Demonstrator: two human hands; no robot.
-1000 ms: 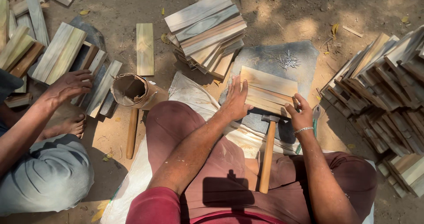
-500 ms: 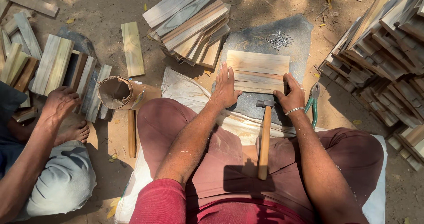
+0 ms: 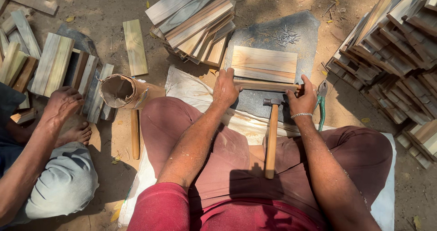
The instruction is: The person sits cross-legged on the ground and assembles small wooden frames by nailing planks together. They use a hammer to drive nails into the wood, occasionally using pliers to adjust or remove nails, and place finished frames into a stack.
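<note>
A small wooden panel of joined slats (image 3: 264, 63) lies on a grey stone slab (image 3: 302, 28) in front of me. My left hand (image 3: 226, 89) grips its near left edge, on a narrow wooden strip (image 3: 268, 86). My right hand (image 3: 302, 98), with a metal bracelet on the wrist, holds the strip's right end. A hammer (image 3: 271, 135) with a wooden handle rests on my lap between my arms, its head touching the slab. Loose nails (image 3: 285, 34) lie on the slab's far part.
Stacks of wooden slats lie ahead (image 3: 193, 19) and at the right (image 3: 396, 53). Green-handled pliers (image 3: 321, 104) lie by my right hand. A cardboard tube (image 3: 123, 92) lies at the left. Another person's hand (image 3: 61, 104) reaches toward planks (image 3: 54, 65) there.
The panel was tilted up in both hands; now it lies flat on the slab. My hands have shifted to its near edge. The other person's hand moved slightly nearer.
</note>
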